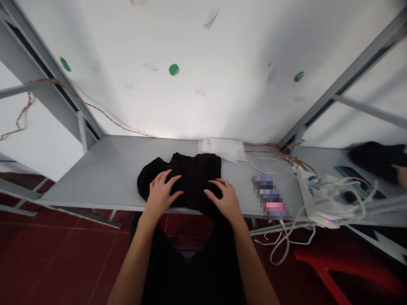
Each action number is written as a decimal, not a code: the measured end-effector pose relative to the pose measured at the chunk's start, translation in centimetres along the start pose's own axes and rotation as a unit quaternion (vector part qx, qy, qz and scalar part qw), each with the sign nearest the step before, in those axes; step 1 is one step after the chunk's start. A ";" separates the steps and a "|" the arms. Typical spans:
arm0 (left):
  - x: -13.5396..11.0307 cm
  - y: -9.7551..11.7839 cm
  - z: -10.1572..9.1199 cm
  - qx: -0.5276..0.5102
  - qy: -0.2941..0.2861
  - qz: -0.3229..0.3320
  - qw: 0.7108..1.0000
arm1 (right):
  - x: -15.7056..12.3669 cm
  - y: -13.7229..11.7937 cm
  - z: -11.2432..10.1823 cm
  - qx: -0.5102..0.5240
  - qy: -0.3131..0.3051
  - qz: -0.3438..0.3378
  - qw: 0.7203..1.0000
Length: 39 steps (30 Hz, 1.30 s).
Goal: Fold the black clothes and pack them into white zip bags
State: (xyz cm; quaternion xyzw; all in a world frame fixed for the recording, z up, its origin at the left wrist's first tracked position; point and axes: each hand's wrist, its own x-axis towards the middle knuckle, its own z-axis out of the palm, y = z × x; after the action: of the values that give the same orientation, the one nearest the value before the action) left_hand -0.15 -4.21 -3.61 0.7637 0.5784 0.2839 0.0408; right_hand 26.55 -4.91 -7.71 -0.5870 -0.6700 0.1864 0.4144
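A black garment (190,173) lies bunched on the grey table (104,178), close to its front edge, and part of it hangs over that edge toward me. My left hand (162,192) rests flat on the garment's left side with its fingers spread. On the garment's right side lies my right hand (224,197), also flat, fingers stretched out. Neither hand grips the cloth.
Clear plastic bags (224,148) lie behind the garment. To the right sit a blurred flat object (270,197), a white power strip (318,199) with tangled cables, and another black cloth (377,159). A red stool (343,262) stands on the floor at right. Metal frame bars rise on both sides.
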 end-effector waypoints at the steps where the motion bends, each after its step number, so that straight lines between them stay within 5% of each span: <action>1: 0.4 -0.8 -0.4 -0.020 0.011 -0.015 1.000 | 0.1 0.0 0.0 0.014 0.002 0.005 1.000; 6: 1.0 -5.5 -4.2 -0.009 0.178 -0.239 0.954 | 1.5 1.1 -0.8 0.121 0.018 0.034 0.992; 10: -0.2 -5.5 -6.1 0.024 0.258 -0.212 0.942 | 1.3 1.7 -2.6 0.145 0.020 0.020 0.989; 12: -0.5 -4.0 -5.8 0.008 0.212 -0.111 0.971 | 0.3 1.7 -3.5 0.158 -0.023 -0.019 0.987; 16: 1.3 -1.4 -3.5 -0.009 0.010 0.087 0.996 | -1.1 1.5 -4.7 0.159 -0.109 -0.055 0.980; 19: 4.3 -1.3 -2.5 0.054 -0.020 0.106 0.993 | 0.4 1.3 -4.7 0.102 -0.054 -0.062 0.991; 21: 6.4 -1.8 -2.7 0.058 -0.091 0.133 0.985 | 2.5 1.2 -4.2 0.056 -0.045 -0.111 0.991; 25: 9.0 -2.9 -4.1 0.025 -0.230 0.134 0.964 | 6.5 1.8 -3.2 -0.010 -0.176 -0.192 0.966; 28: 9.2 -3.5 -4.8 0.037 -0.293 0.102 0.950 | 7.9 2.2 -3.3 -0.035 -0.234 -0.170 0.956; 33: 9.8 -3.8 -5.0 0.049 -0.318 0.127 0.938 | 10.5 1.8 -3.5 0.002 -0.158 -0.090 0.983; 39: 12.5 -2.3 -2.9 0.027 -0.236 0.155 0.959 | 15.4 1.2 -1.9 -0.052 0.010 -0.033 0.998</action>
State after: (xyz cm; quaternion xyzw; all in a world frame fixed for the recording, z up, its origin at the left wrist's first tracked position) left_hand -1.42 7.08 2.69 0.8901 0.4343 0.0828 0.1105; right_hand 29.35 9.39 -2.31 -0.5867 -0.6939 0.1317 0.3961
